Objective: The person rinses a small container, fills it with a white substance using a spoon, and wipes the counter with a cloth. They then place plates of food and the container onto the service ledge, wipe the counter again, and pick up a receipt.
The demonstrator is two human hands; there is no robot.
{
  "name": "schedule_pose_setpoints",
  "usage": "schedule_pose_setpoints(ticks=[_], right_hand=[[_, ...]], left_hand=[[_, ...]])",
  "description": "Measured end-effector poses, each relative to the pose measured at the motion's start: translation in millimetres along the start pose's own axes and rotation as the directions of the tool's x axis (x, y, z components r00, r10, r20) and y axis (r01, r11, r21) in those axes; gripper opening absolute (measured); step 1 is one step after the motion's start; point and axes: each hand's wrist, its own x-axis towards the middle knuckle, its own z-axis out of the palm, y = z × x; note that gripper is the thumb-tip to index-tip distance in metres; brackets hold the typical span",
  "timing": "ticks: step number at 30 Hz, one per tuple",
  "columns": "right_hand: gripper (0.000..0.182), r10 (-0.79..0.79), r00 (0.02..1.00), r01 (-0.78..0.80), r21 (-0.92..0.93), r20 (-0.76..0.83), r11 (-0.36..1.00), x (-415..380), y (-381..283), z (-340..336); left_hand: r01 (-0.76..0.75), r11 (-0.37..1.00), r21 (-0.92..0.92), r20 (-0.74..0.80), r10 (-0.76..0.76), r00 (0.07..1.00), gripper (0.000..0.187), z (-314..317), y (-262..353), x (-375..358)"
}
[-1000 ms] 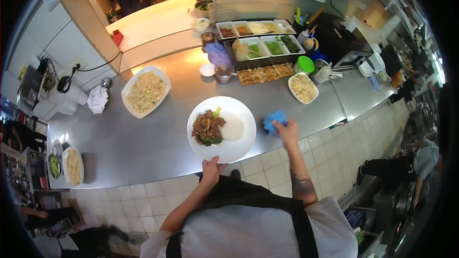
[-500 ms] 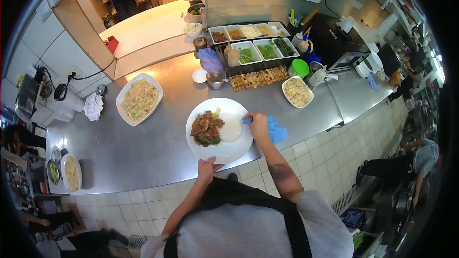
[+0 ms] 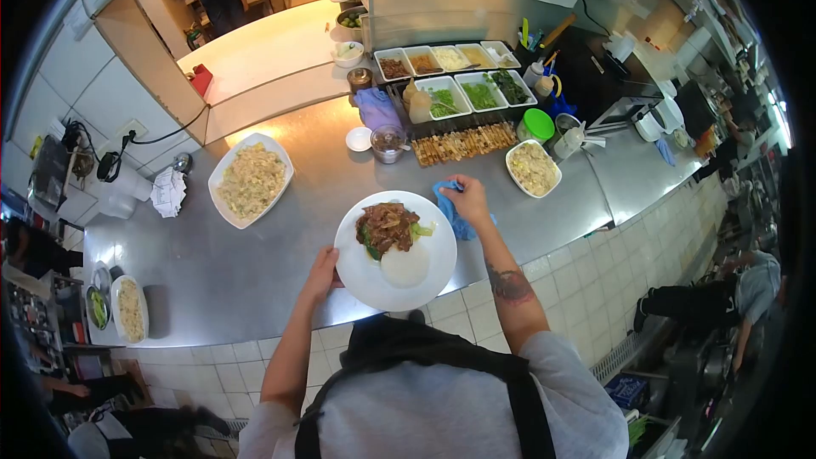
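A round white plate (image 3: 353, 263) is in front of me at the counter's near edge. It carries dark sauced meat (image 3: 387, 229) with some greens, and a mound of white rice (image 3: 405, 265) on the side toward me. My left hand (image 3: 324, 274) grips the plate's left rim; some of its fingers are hidden beneath. Just beyond the upper right of the plate, my right hand (image 3: 467, 198) pinches a blue cloth (image 3: 459, 223), which hangs down beside the rim.
Dishes of fried rice stand at left (image 3: 251, 180), far left (image 3: 131, 309) and right (image 3: 533, 168). Skewers (image 3: 463, 144) lie before white topping trays (image 3: 443, 99). A green-lidded tub (image 3: 535, 125) and a metal cup (image 3: 388, 144) are nearby. Other people are at the sides.
The plate has turned clockwise, bringing the meat to the far side and the rice nearer me. My left hand has shifted to the left rim; my right hand has lifted the cloth off the rim.
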Motion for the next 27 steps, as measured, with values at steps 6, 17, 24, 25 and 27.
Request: schedule_pose_setpoints(ticks=[6,17,24,25,27], right_hand=[[0.015,-0.276,0.960,0.280,-0.272,0.054,0.921,-31,0,26],[0.017,-0.328,0.916,0.291,-0.183,-0.229,0.939,-66,32,51],[0.012,-0.328,0.934,0.294,-0.215,-0.144,0.931,-67,39,40],[0.012,-0.288,0.953,0.272,-0.153,-0.097,0.950,-60,41,29],[0.016,-0.154,0.987,0.156,0.038,-0.052,0.987,-46,47,13]], left_hand=[[-0.412,0.844,0.343,-0.440,0.532,0.724,0.029,47,-30,0],[-0.412,0.776,0.477,-0.590,0.630,0.505,0.022,69,-28,-3],[-0.410,0.746,0.525,-0.559,0.665,0.496,0.023,65,-34,2],[-0.413,0.740,0.531,-0.548,0.672,0.498,0.023,65,-35,2],[-0.415,0.738,0.532,-0.539,0.673,0.506,0.022,64,-35,2]])
